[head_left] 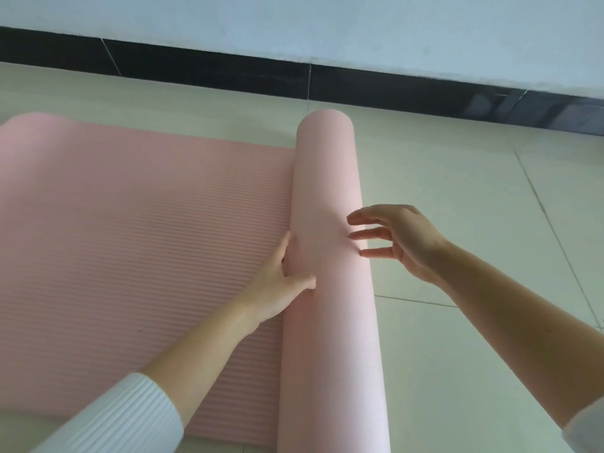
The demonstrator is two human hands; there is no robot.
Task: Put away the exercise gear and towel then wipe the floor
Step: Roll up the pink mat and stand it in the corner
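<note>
Nearest us: left sleeve, white ribbed, ending mid-forearm. Right sleeve was only just in view at the edge. Both forearms were bare and reached forward.

Left hand sat against the left flank of the roll. Thumb pressed into its surface, fingers laid along the crease where the roll met the flat stretch. Fingers were fairly straight and clasped nothing; some tips were hidden in the crease.

Right hand was open, fingers spread and nearly straight, tips over the roll's right flank. We couldn't tell if they touched it or hovered just off it.

Pink mat was partly rolled. The roll ran between our two hands, from below our wrists away toward the wall. The unrolled ribbed stretch lay flat to the left of the left hand.

Pale tiled floor lay under it all, with bare tiles to the right of the right hand.

Beyond both hands, past the roll's far end, were a black skirting board and then a light wall.
</note>
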